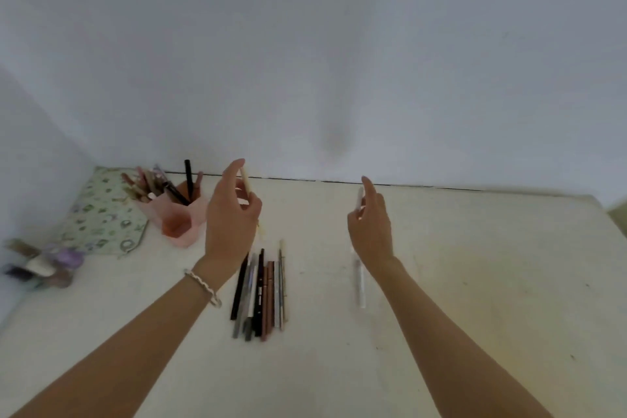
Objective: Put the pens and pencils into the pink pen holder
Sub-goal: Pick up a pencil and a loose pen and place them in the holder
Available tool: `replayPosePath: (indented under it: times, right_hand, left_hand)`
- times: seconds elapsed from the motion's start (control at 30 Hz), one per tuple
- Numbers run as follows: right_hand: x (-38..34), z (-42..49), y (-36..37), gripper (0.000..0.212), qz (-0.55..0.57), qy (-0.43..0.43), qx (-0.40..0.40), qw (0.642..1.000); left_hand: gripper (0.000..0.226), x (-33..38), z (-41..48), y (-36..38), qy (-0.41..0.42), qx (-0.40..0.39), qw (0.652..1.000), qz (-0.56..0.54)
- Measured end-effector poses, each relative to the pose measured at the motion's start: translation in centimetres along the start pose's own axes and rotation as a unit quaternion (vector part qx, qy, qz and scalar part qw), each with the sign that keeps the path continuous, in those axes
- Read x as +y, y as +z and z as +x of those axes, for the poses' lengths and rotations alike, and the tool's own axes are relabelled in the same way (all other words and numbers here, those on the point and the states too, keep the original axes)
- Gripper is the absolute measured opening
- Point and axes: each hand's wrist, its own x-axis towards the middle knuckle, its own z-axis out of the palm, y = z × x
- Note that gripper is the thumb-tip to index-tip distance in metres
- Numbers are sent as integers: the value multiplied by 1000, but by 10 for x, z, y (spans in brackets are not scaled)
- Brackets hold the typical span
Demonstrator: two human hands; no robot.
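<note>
The pink pen holder (185,214) stands at the back left of the table with several pens and pencils sticking out of it. My left hand (230,217) is raised just right of the holder, gripping a cream pen (245,180) upright. My right hand (371,224) hovers mid-table, holding a white pen (360,276) that runs down behind the wrist. A row of several dark, brown and grey pens and pencils (261,292) lies on the table between my forearms.
A floral pouch (101,210) lies left of the holder against the wall. A small cluster of purple and dark items (44,265) sits at the far left edge. The cream table (475,282) meets the wall at the back.
</note>
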Motion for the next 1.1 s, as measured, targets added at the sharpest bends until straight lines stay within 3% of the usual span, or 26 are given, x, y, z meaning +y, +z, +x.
replayPosePath:
  times: [0.1, 0.23, 0.33, 0.5, 0.67, 0.83, 0.97, 1.1]
  right_hand:
    - [-72, 15, 24, 53, 148, -72, 21, 986]
    - [-142, 16, 61, 48, 237, -126, 5, 963]
    - [-165, 10, 85, 47, 259, -120, -20, 958]
    - [-164, 5, 115, 45, 250, -112, -47, 961]
    - [-171, 8, 143, 41, 261, -96, -39, 960]
    - [-179, 2, 175, 32, 220, -115, -77, 966]
    - [-169, -6, 182, 35, 139, -164, -137, 967]
    - [-162, -7, 165, 43, 147, -147, -85, 974]
  left_hand:
    - [50, -13, 36, -40, 14, 86, 996, 17]
    - [42, -37, 71, -80, 7, 150, 984, 98]
    - [38, -56, 85, -86, 28, 133, 972, 190]
    - [32, -87, 90, -86, 39, 92, 923, 371]
    - [40, -87, 84, -102, 55, 138, 941, 304]
    - [34, -77, 61, -115, 114, 145, 949, 255]
    - [20, -75, 29, -106, 102, 88, 970, 202]
    - [18, -89, -4, -80, -44, -49, 983, 174]
